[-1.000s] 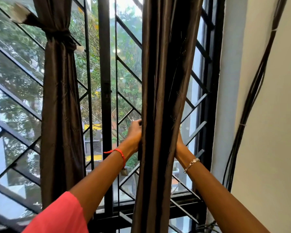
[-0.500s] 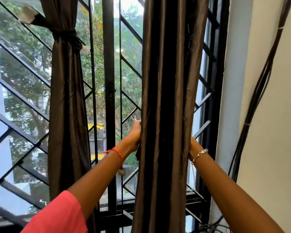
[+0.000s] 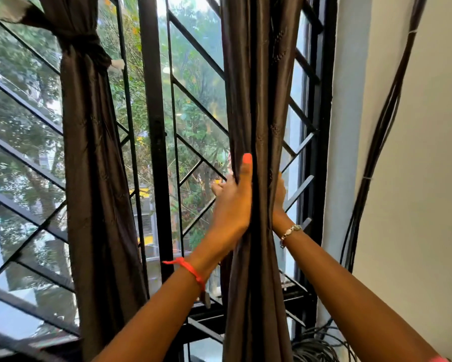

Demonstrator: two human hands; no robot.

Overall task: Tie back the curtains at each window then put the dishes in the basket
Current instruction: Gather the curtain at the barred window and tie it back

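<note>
- Our left hand (image 3: 231, 205) grips the right curtain (image 3: 259, 100) from its left edge, thumb pressed across the folds.
- Our right hand (image 3: 279, 197) reaches behind it; grip hidden.
- The left curtain (image 3: 94, 178) hangs tied.

We see a black window grille (image 3: 155, 142) with slanted bars, green trees (image 3: 198, 100) beyond the glass, and dark cables (image 3: 381, 131) running down the pale wall (image 3: 423, 178), some coiled below.
</note>
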